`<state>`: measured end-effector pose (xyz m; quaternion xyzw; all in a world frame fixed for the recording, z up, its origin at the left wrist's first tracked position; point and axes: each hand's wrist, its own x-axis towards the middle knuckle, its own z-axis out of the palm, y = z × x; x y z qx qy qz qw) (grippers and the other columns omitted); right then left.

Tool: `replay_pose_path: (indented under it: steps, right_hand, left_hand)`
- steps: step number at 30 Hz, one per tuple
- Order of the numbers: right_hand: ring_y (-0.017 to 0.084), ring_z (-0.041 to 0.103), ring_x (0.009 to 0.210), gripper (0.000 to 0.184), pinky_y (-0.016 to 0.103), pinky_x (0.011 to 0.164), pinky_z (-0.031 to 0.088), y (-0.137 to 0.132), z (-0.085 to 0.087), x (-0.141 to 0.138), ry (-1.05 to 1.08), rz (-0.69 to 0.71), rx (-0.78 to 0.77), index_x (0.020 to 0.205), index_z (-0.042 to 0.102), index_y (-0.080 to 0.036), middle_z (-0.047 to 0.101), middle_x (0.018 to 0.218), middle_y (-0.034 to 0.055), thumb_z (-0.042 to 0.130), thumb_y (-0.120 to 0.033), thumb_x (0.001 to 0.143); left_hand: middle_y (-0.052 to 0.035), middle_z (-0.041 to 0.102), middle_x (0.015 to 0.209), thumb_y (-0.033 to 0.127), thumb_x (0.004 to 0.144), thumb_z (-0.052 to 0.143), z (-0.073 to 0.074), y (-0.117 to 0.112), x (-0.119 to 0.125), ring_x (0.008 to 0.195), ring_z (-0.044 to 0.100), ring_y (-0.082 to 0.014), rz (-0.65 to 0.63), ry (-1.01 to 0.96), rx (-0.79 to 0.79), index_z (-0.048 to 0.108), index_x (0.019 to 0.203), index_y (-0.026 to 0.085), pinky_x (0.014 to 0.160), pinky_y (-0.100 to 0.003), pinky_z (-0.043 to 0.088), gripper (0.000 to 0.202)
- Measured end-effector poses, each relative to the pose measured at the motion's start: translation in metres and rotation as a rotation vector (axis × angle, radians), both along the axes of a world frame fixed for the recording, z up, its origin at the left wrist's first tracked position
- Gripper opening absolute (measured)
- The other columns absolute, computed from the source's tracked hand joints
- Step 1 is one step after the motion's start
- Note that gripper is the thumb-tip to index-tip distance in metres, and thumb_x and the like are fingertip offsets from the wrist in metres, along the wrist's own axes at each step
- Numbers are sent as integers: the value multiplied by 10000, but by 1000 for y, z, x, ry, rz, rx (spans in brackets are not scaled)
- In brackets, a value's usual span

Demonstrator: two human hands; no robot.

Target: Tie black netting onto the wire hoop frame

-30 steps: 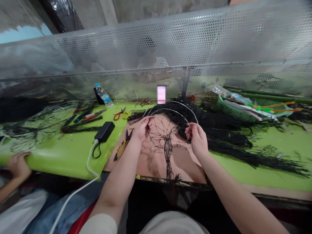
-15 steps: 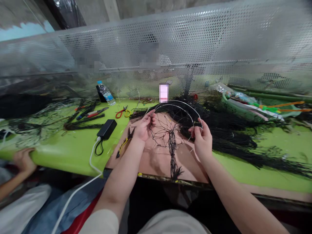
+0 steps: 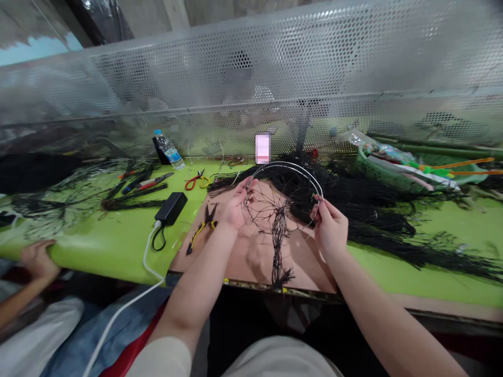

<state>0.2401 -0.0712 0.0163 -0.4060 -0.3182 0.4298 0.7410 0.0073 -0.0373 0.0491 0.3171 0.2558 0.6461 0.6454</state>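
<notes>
Left sleeve (image 3: 165, 357): off-white leaning to pale beige, plain over the visible part, ending in a gently curved hem near the elbow. Left forearm (image 3: 204, 267) bare from hem to wrist, broad near the elbow, tapering toward the hand. Left hand (image 3: 237, 208) bare; nail detail too small to read. Right forearm (image 3: 377, 298) bare along its visible length, slimmer at the wrist, cut off by the frame edge. Right hand (image 3: 330, 230) likewise bare. Bottom centre: rounded patch of light greyish-beige cloth (image 3: 275, 358), close in shade to the sleeve; whether same garment, cannot tell. Lower clothing indistinguishable from dark shadow.
</notes>
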Motion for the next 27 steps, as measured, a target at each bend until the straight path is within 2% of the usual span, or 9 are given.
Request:
replay_pose_path:
  steps: [6,10,13,17,20,24,27]
  right_hand:
    - [83,512,660,397,232,596,430,0,-4,1,-39,61,-53,1037,761,-208,625,799,-7,816,-449,726]
    - [90,484,600,463,231,524,389,-1,-6,1,-110,140,-62,1175,709,-233,550,710,-41,768,-460,775]
    - [85,471,573,445,225,508,369,-1,-6,0,-112,98,-33,1165,701,-234,513,685,-50,755,-461,787]
    - [86,454,560,406,236,516,369,0,-5,2,-123,13,-22,1100,717,-208,508,658,-47,756,-461,784]
    - [88,445,566,402,242,524,370,1,-4,4,-121,-14,-19,1082,727,-201,503,653,-43,759,-467,782]
    - [86,443,588,392,239,532,367,0,-4,6,-130,-18,-2,1070,742,-203,496,671,-38,752,-485,798]
    - [75,434,595,369,233,537,374,0,-1,5,-56,5,1,1037,759,-210,498,705,-34,764,-484,790]
  left_hand:
    - [-55,666,1313,111,871,617,-7,2,0,876,664,-100,-9,-28,42,708,1144,211,708,-203,535,305]
    - [-38,707,1207,127,865,649,-5,1,1,830,649,-86,48,-31,41,699,1167,234,668,-177,509,324]
    - [-22,727,1042,142,884,640,-3,-1,8,793,647,-78,88,-38,-20,692,1178,236,663,-163,499,313]
    - [-17,705,942,175,921,613,-3,-3,18,782,638,-74,91,-54,-63,701,1154,211,692,-160,503,252]
    - [-5,671,866,170,923,616,-4,-5,22,666,569,-59,84,-20,-63,719,1129,207,612,-143,468,234]
    - [6,621,850,88,901,611,-6,-6,25,615,497,-38,119,24,-11,738,1101,204,563,-118,426,264]
    - [6,588,830,162,944,589,-5,-7,28,560,441,-31,153,28,-26,750,1059,200,496,-121,377,201]
